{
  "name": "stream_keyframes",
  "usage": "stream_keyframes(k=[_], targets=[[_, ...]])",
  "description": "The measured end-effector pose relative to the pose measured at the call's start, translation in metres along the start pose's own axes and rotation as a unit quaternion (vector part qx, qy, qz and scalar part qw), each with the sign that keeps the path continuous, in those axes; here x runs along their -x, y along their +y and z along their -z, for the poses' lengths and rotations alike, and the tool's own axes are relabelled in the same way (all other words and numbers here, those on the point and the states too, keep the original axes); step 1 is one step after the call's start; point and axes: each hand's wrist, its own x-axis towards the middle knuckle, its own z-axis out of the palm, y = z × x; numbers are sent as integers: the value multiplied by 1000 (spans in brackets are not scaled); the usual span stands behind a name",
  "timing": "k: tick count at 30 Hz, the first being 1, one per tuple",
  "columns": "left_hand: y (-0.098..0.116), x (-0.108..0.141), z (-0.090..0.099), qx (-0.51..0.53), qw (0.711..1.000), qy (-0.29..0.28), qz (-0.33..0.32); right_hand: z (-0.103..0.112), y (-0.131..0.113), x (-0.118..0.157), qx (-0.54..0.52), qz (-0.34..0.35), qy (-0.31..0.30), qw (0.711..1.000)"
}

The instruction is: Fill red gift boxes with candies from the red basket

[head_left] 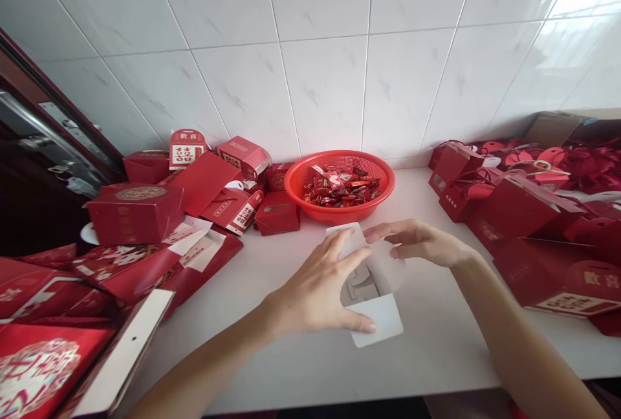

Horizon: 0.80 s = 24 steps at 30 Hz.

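In front of me an unfolded gift box [359, 284] stands on the white table, its white flaps spread outward and its grey inside showing. My left hand [320, 280] grips it from the left, with the thumb on the near flap and the fingers at the far flap. On the other side, my right hand [427, 242] is beside the blurred right flap, fingers bent and apart, holding nothing that I can see. Just beyond both hands is a red plastic basket [294, 196] with wrapped candies [339, 189] in it.
Red gift boxes [136, 212] and flattened red cartons [116, 270] are heaped on the left. More red boxes [524, 212] with cords line the right, before a cardboard box [557, 127]. White wall tiles [325, 83] rise behind the table; a dark door [33, 167] is at far left.
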Motion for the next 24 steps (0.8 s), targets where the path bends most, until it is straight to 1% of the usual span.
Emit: stream_keyframes(k=[3,5,8,11,15,18,24], targets=[[2,4,0,-27,999,-8,34,-3,-3,1,8,2,-3,1000],[0,6,3,-39,997,-15,69,-4,-1,0,2,-17,10,1000],[-9,5,12,-45,993,-29,104,-5,4,-4,-19,-61,23,998],[-20,0,20,-55,991,-31,117,-8,9,-9,-31,-87,35,995],[-32,-12,26,-75,990,-24,114,-13,14,-17,-71,-92,83,990],[-35,-17,26,-73,993,-4,89,-15,16,-22,-94,-73,118,986],[-30,-8,28,-86,993,62,53,-11,9,-25,-46,-14,146,988]])
